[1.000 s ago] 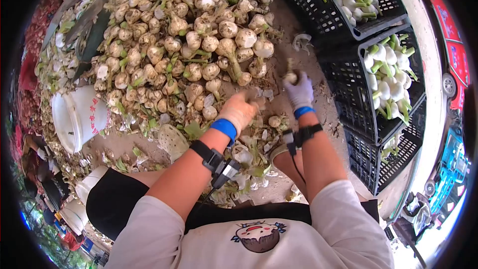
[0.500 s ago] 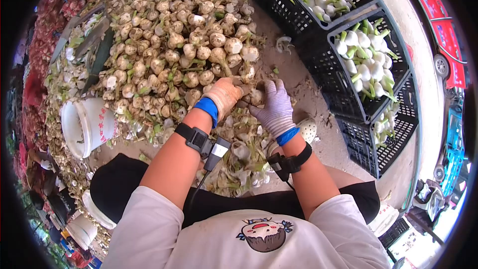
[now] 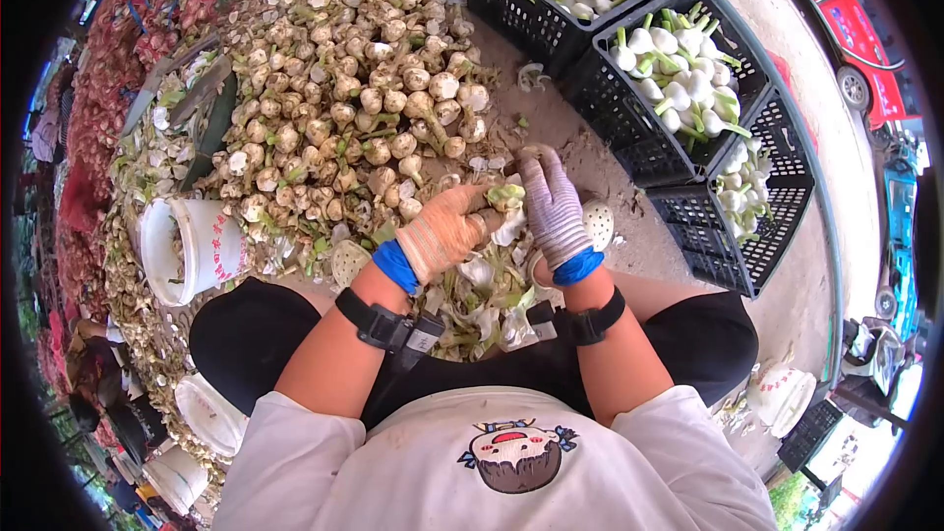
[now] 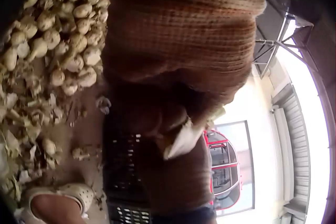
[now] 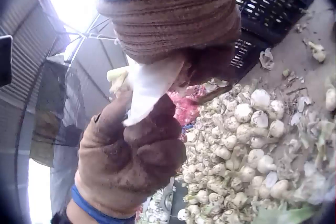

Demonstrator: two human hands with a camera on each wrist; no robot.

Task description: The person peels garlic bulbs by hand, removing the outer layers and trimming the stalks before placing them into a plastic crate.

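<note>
Garlic (image 3: 506, 197) w/ white skin is seen betw. both gloved hands, over peel litter (image 3: 474, 287). It's pinched by L hand (image 3: 442, 233); R hand's (image 3: 554, 211) grip can't be told. Red chars are printed on white bucket (image 3: 203, 236), too small to read.

Red mesh sacks (image 3: 177, 0) are heaped at the upper left of the head view, with a white bucket (image 3: 214, 244) bearing red lettering lower down. Along the right edge, a red vehicle (image 3: 863, 44) shows near a blue vehicle (image 3: 899, 236).
</note>
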